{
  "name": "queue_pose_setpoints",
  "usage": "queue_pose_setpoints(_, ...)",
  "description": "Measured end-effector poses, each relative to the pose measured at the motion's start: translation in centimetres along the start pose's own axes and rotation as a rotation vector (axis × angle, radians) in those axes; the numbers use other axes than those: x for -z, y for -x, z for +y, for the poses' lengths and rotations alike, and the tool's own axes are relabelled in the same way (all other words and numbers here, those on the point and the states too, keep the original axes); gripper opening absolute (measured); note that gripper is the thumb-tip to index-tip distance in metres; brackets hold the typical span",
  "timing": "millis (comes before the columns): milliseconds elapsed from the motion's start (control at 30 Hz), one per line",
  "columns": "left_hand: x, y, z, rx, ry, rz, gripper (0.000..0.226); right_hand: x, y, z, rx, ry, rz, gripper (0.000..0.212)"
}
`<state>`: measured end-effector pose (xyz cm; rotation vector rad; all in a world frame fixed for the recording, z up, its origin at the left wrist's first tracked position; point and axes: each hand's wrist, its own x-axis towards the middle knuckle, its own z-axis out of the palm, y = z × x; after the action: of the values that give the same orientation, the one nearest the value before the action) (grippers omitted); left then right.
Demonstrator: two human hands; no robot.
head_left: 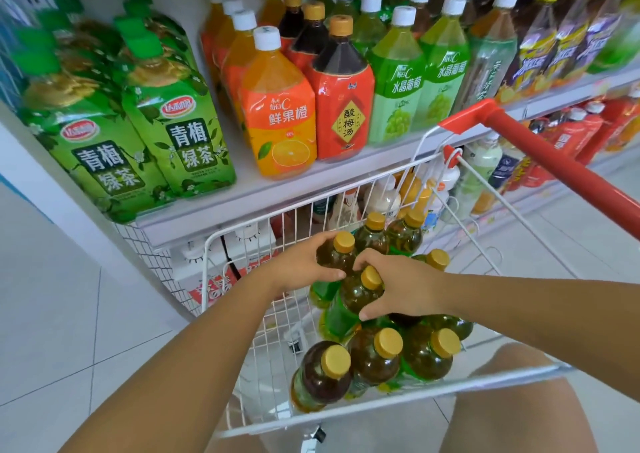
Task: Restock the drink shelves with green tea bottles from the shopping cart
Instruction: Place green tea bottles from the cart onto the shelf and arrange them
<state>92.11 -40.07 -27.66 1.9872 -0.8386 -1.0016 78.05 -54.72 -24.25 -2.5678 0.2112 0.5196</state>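
Green tea bottles (pixel 375 355) | gripped: left hand (pixel 298 265), right hand (pixel 405 289) | cart (pixel 311 203) beside shelf (pixel 214 206)

A white wire shopping cart (pixel 207 265) stands before the white metal drink shelves (pixel 311 189), its red handle bar (pixel 571 175) to the right. Inside it stand yellow-capped plastic green tea bottles (pixel 375 355). The left hand (pixel 304 265) grips one, the right hand (pixel 405 289) its neighbour just in front.

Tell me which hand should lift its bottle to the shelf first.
Probably left: the left hand grips the bottle nearer the shelf; the right hand holds a second bottle farther back.
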Motion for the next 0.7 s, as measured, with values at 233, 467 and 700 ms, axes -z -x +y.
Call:
queue_pose_setpoints(233, -0.1, 0.0, -0.4, -0.018, -0.019, 0.052, 0.074, 0.2, 0.4, -0.8, 0.012, 0.046, 0.048, 0.074)
queue_pose_setpoints(467, 3.5, 3.9, 3.0, -0.192, 0.169, 0.258, 0.057, 4.9, 3.3, -3.3, 0.136, -0.452, 0.299, 0.048)
queue_pose_setpoints(700, 9.3, 10.0, 9.9, -0.372, 0.177, 0.577, 0.053, 11.0, 5.4, -7.2, 0.305, -0.582, 0.636, 0.043)
